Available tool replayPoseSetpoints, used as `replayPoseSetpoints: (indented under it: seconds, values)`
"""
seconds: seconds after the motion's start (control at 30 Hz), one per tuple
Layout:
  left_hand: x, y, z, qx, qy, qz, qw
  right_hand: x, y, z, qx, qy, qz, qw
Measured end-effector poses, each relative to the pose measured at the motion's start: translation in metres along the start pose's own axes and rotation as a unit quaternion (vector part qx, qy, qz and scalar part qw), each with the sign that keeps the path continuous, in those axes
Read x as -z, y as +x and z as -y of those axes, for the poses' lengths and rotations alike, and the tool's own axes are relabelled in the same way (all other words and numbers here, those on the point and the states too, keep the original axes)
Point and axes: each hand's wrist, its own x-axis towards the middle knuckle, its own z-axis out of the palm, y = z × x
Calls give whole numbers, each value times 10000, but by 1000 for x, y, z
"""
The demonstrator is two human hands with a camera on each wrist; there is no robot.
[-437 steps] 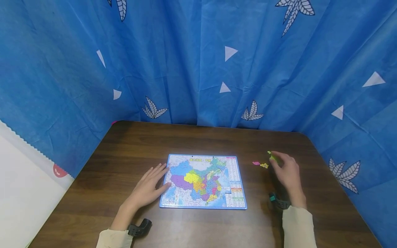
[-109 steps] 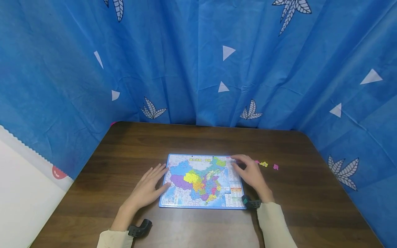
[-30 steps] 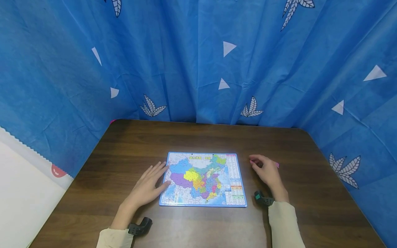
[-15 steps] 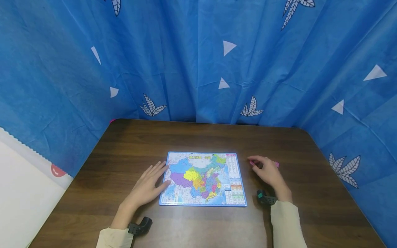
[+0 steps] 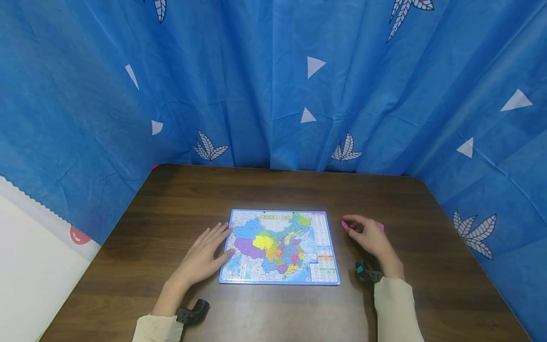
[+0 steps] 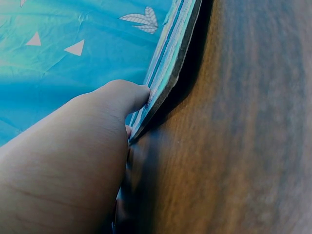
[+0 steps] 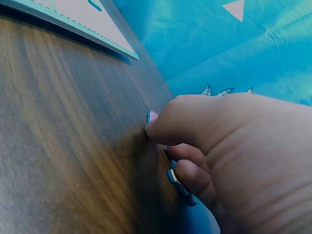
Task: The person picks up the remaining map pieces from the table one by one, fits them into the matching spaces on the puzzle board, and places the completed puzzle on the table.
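Observation:
A map puzzle board [image 5: 279, 280] with a blue rim and many-coloured regions lies flat on the table. My left hand [image 5: 202, 256] rests along its left edge with fingers spread; in the left wrist view the thumb [image 6: 134, 97] touches the board's edge. Right of the board, my right hand [image 5: 369, 235] pinches a small pink puzzle piece [image 5: 345, 224] between thumb and forefinger, low over the table. That pink piece [image 7: 153, 116] shows partly past the thumb in the right wrist view. A yellow-topped piece [image 7: 180, 187] sits under the curled lower fingers.
Another pink piece [image 5: 382, 227] peeks out beyond the right hand's knuckles. The brown wooden table [image 5: 273, 190] reaches back to a blue curtain [image 5: 256, 85] with white leaf and triangle prints. Both wrists wear dark camera bands.
A green piece, earlier at my right hand, now appears in the map's upper right corner. The right hand moved back right to the pink piece, shifting slightly lately. The left hand stays put.

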Motion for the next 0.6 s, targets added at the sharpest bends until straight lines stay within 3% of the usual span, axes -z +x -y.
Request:
replayPoseSetpoints:
  seconds: [0.6]
  values:
    - [-1,0,1,-18,-9,-36,10000,-2,1,0,86,41,47,9999]
